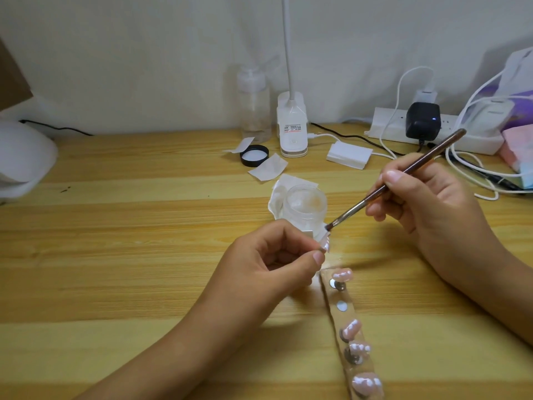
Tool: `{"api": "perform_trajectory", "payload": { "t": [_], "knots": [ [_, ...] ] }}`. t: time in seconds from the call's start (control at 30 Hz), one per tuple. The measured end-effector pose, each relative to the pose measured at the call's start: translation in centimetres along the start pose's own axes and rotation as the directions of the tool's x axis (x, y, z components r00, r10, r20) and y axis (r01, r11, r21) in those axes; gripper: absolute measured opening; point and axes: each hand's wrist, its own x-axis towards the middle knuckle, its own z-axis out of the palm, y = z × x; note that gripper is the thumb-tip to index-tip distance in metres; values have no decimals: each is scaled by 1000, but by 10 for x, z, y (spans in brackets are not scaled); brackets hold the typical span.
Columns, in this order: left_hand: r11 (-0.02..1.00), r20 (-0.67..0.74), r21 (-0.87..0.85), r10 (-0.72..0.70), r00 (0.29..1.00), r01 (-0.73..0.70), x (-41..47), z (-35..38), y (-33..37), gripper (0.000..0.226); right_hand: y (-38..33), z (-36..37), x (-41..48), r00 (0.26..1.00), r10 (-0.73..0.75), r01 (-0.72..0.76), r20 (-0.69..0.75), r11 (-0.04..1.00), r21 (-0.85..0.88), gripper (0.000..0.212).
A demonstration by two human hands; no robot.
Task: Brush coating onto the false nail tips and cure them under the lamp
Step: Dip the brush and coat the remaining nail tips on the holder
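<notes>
The left hand (277, 255) pinches one nail tip (325, 245) by its small mount between thumb and curled fingers, lifted off the table (144, 255) and angled up so its face meets the bristles. The right hand (432, 203) grips the brush (403, 176) like a pen, its tip touching or just above the nail, beside the open jar (305, 203), kept close for reloading. The other tips (352, 327) sit on the strip (330, 297) near the wrists, probably awaiting coating or the white dome (23, 160) far left, likely the curing lamp.
</notes>
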Motion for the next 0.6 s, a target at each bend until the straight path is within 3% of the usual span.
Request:
{"api": "perform_trajectory", "payload": {
  "t": [0.23, 0.6],
  "knots": [
    [989, -41, -145, -29, 999, 23, 2, -3, 1, 7, -2, 1, 2, 996, 8, -18, 90, 994, 105, 28],
    [987, -28, -159, -35, 999, 30, 2, -2, 3, 8, -3, 5, -2, 991, -7, -2, 133, 998, 68, 15]
  ]
}}
